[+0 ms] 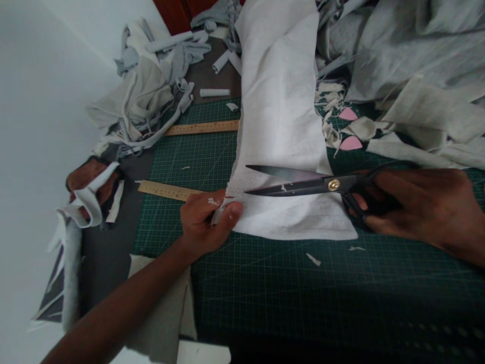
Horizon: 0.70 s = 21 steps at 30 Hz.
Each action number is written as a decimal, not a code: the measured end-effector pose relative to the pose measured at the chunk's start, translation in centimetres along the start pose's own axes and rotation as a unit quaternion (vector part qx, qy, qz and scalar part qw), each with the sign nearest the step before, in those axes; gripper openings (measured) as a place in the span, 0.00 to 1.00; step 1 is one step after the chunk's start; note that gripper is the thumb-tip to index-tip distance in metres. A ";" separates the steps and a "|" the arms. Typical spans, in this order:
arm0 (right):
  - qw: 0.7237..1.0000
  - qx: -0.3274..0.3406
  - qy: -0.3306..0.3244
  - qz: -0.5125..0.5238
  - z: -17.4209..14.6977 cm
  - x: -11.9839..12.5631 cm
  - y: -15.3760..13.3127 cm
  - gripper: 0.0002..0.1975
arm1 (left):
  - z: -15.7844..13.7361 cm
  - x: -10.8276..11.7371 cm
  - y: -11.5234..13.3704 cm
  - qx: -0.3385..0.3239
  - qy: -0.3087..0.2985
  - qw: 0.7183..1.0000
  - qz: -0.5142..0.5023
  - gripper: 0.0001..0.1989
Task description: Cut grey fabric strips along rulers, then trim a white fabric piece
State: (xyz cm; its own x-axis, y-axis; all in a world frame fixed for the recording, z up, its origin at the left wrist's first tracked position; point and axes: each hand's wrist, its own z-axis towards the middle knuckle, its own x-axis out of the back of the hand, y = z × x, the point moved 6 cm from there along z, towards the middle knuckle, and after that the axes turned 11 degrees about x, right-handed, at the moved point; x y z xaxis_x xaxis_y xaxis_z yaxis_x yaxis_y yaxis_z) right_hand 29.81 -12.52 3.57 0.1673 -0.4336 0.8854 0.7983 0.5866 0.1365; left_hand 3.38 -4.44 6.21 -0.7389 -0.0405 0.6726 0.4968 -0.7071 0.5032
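Observation:
A long strip of white fabric [280, 101] stretches from the back of the table toward me. My left hand [210, 220] pinches its left edge near the front end, thumb on top, with small white lint on the fingers. In my right hand [420, 207] is a pair of large black scissors [312, 185] with a brass pivot. The blades are parted and point left across the fabric, their tips a little short of my left fingers. Bits of white thread cling to the lower blade.
Under the fabric lies a green cutting mat [265, 283] with small scraps. Wooden rulers [202, 127] lie on the left. Grey and white cloth scraps [147, 91] pile at the far left; larger grey fabric [413, 50] heaps at the right, near pink chalk pieces [350, 143].

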 end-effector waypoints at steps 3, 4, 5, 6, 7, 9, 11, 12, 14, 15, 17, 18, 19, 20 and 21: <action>1.000 0.006 -0.006 0.007 0.0 -0.1 -0.1 0.09 | 0.2 0.0 0.2 -0.002 0.015 1.000 0.008 0.27; 1.000 0.007 -0.007 0.005 0.0 -0.1 -0.2 0.10 | 0.3 0.0 0.4 -0.006 0.019 1.000 0.011 0.27; 1.000 0.009 -0.007 0.001 0.0 0.0 -0.2 0.10 | 0.3 0.0 0.5 -0.012 0.021 1.000 0.011 0.27; 1.000 0.009 -0.008 -0.005 0.0 0.0 -0.3 0.10 | 0.4 0.0 0.6 -0.016 0.022 1.000 0.009 0.26; 1.000 0.010 -0.009 -0.011 0.0 0.0 -0.4 0.10 | 0.4 0.0 0.7 -0.020 0.021 1.000 0.005 0.26; 1.000 0.008 -0.014 -0.021 -0.1 0.0 -0.4 0.10 | 0.4 0.1 0.8 -0.027 0.020 0.999 -0.003 0.25; 0.999 0.004 -0.018 -0.031 -0.1 0.0 -0.5 0.10 | 0.3 0.1 0.8 -0.029 0.020 0.999 -0.007 0.24; 0.999 0.004 -0.019 -0.033 -0.2 0.0 -0.5 0.10 | 0.3 0.1 0.8 -0.031 0.019 0.999 -0.007 0.24; 0.999 0.000 -0.020 -0.025 -0.2 0.0 -0.6 0.11 | 0.2 0.1 0.8 -0.033 0.014 0.999 -0.005 0.23; 1.000 -0.002 -0.022 -0.016 -0.2 -0.1 -0.6 0.11 | 0.2 0.1 0.8 -0.032 0.011 0.999 -0.004 0.22; 1.000 -0.009 -0.029 0.004 -0.2 -0.3 -0.6 0.11 | 0.3 0.1 0.8 -0.030 0.008 0.999 -0.010 0.21; 0.999 -0.011 -0.033 0.011 -0.1 -0.4 -0.7 0.11 | 0.3 0.0 0.7 -0.025 0.008 1.000 -0.014 0.22; 0.999 -0.012 -0.034 0.017 0.0 -0.5 -0.8 0.10 | 0.4 0.0 0.7 -0.023 0.009 0.999 -0.020 0.22; 0.999 -0.014 -0.034 0.020 0.0 -0.5 -0.8 0.10 | 0.4 0.0 0.6 -0.024 0.010 0.999 -0.026 0.23; 0.999 -0.018 -0.032 0.022 0.1 -0.6 -0.8 0.10 | 0.5 -0.1 0.6 -0.028 0.011 0.999 -0.033 0.24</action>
State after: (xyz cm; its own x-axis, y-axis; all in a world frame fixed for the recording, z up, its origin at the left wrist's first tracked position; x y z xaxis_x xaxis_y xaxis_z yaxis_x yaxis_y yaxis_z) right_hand 28.98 -12.67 3.01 0.1664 -0.3616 0.9174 0.8114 0.5788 0.0810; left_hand 3.93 -4.51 6.73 -0.7795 -0.0067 0.6264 0.4205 -0.7467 0.5153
